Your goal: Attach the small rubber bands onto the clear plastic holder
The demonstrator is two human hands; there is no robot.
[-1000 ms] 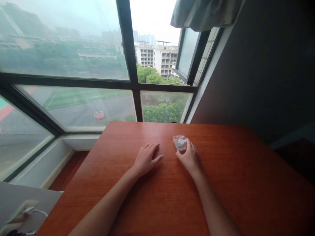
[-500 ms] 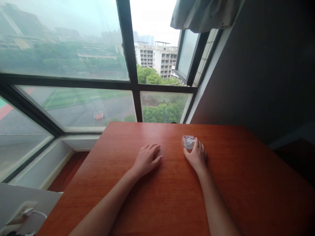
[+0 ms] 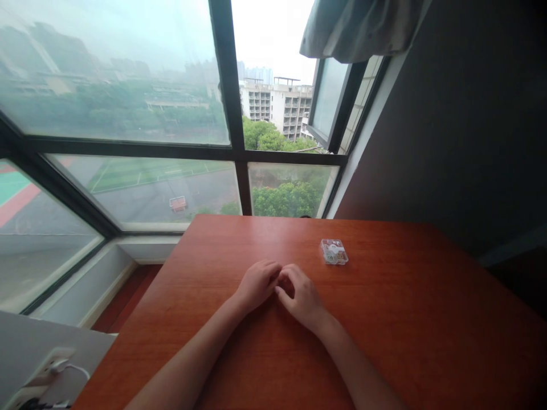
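Note:
My left hand and my right hand meet at the middle of the red-brown wooden table. Their fingertips touch, and both sets of fingers are curled in toward each other. Whatever sits between the fingertips is too small or too hidden to make out. A small clear plastic box with little pale and coloured pieces inside lies flat on the table, up and to the right of my right hand. It is about a hand's width from my right hand, and neither hand touches it.
A large dark-framed window runs along the table's far edge, with an opened pane at the right. A dark wall borders the right side. A white power strip with a cable sits at the lower left.
My right hand let go of the clear box and drew back leftward to meet my left hand. The box stays where it was left. My left fingers have curled in.

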